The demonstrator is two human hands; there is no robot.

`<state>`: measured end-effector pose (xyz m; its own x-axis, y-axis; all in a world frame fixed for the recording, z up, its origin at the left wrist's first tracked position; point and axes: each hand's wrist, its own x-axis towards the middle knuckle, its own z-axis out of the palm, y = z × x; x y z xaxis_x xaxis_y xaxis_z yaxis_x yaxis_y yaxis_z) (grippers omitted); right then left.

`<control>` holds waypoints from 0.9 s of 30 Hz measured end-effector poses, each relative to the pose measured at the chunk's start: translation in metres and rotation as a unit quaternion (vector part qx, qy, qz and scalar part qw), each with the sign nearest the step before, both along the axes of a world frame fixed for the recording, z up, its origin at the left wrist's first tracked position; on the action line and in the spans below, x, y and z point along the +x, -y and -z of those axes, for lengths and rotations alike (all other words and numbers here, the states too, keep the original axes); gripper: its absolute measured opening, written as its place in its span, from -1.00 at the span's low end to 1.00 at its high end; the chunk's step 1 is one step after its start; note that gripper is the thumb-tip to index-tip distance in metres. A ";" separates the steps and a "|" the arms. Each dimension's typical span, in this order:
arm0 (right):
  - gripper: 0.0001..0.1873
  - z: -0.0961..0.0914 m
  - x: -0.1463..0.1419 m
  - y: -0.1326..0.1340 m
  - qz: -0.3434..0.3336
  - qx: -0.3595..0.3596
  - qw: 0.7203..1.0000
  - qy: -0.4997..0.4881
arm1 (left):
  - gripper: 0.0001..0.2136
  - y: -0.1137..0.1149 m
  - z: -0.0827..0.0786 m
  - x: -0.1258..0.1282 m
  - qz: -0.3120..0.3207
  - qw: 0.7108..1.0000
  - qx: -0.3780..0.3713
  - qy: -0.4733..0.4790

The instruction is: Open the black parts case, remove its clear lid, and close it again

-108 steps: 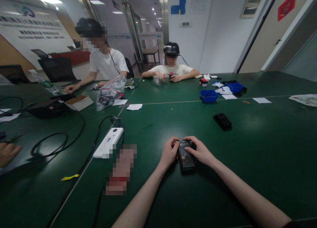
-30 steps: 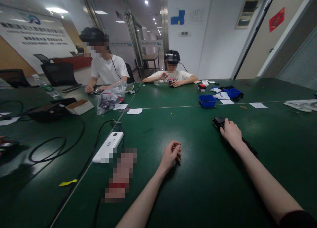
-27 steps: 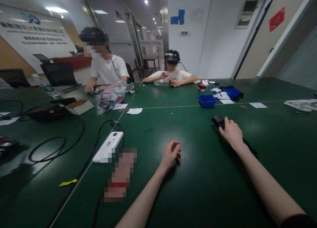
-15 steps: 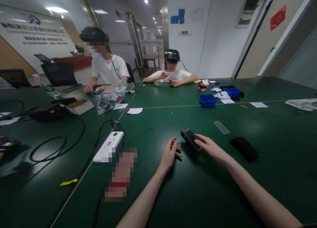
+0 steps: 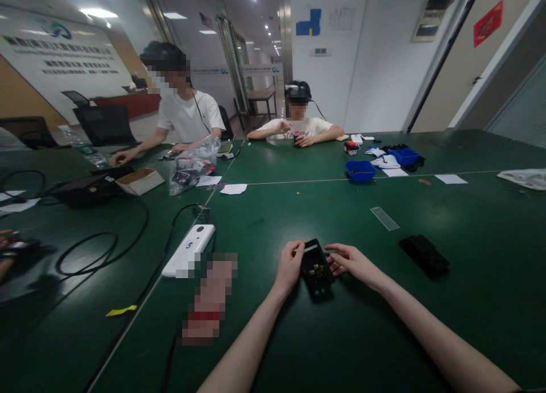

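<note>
A small black box (image 5: 310, 257) is tilted towards me above the table, its open side showing. Inside lie several small gold-coloured metal pieces (image 5: 316, 272), too small to name, and a pale strip crosses its upper end. My left hand (image 5: 290, 262) pinches the box's left edge, thumb on the rim. At the right edge, my right hand (image 5: 350, 263) has its thumb and bent fingers against the side, holding it loosely. To the right, a folded black pouch (image 5: 424, 256) lies on the table. Beyond my right hand is a clear flat strip (image 5: 384, 218).
On the green table (image 5: 264, 211) to my left lie a white power bank marked 5 (image 5: 190, 251), a blurred-out pinkish item (image 5: 211, 296) and black cables (image 5: 115, 234). Farther off are a plastic bag (image 5: 194, 165) and a blue tray (image 5: 360, 171). Two people sit across.
My left hand has come to the box and taken its left edge. The box has turned, so its open side and gold-coloured contents now show. The left co-worker's arm has reached outward.
</note>
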<state>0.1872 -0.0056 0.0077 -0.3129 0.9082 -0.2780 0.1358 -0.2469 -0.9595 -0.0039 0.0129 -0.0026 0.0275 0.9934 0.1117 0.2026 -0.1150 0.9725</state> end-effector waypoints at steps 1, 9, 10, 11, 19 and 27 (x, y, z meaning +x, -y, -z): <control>-0.62 0.000 0.006 -0.005 0.022 0.029 0.998 0.042 | -0.78 0.001 0.000 0.000 0.006 1.000 -0.001 -0.006; -0.55 0.011 0.080 -0.051 0.175 0.313 0.783 0.508 | -0.70 0.004 0.001 0.003 0.044 0.996 -0.069 0.029; -0.50 0.015 0.086 -0.055 0.180 0.314 0.759 0.541 | -0.70 0.004 0.001 0.003 0.045 0.996 -0.072 0.032; -0.45 0.019 0.090 -0.057 0.183 0.305 0.743 0.566 | -0.70 0.004 0.000 0.003 0.046 0.996 -0.074 0.034; -0.49 0.021 0.060 -0.038 0.112 0.293 0.720 0.619 | -0.71 0.004 -0.002 0.003 0.054 0.993 -0.088 0.052; -0.67 0.015 -0.008 -0.002 0.017 0.379 0.728 0.571 | -0.73 0.003 -0.001 0.003 0.066 0.991 -0.091 0.074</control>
<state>0.1796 -0.0034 -0.0075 -0.2446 0.9382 0.2450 0.9581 0.2728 -0.0879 -0.0012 0.0095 -0.0015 0.1560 0.9861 -0.0569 0.0518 0.0494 0.9974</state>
